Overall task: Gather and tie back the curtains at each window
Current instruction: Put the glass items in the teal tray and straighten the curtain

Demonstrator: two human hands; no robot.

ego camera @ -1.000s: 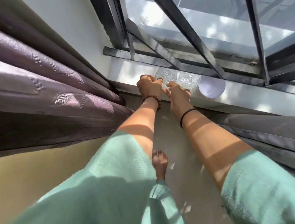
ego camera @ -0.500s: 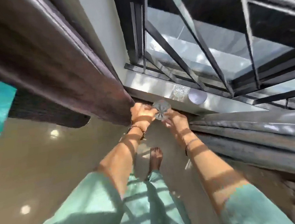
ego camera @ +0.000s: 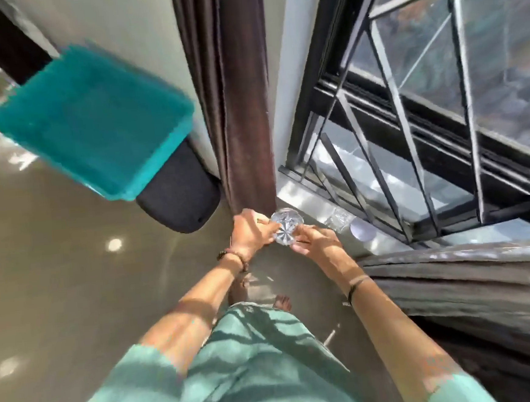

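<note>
Curtain [ego camera: 240, 107] hangs bunched left of sill [ego camera: 305, 202]; second curtain [ego camera: 469, 273] lies at right. Left hand [ego camera: 250, 233] and right hand [ego camera: 319, 244] together grasp glass [ego camera: 286, 231] just off sill.

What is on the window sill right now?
A clear cut glass and a white round disc sit on the sill. The left hand and right hand pinch a second glass that covers part of its near edge, hiding that patch.

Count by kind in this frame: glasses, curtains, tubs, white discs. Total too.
Glasses: 2 (held glass between left hand and right hand; sill glass)
Curtains: 2 (brown curtain; grey curtain)
Tubs: 1 (teal tub)
White discs: 1 (white disc)
Total: 6
</note>
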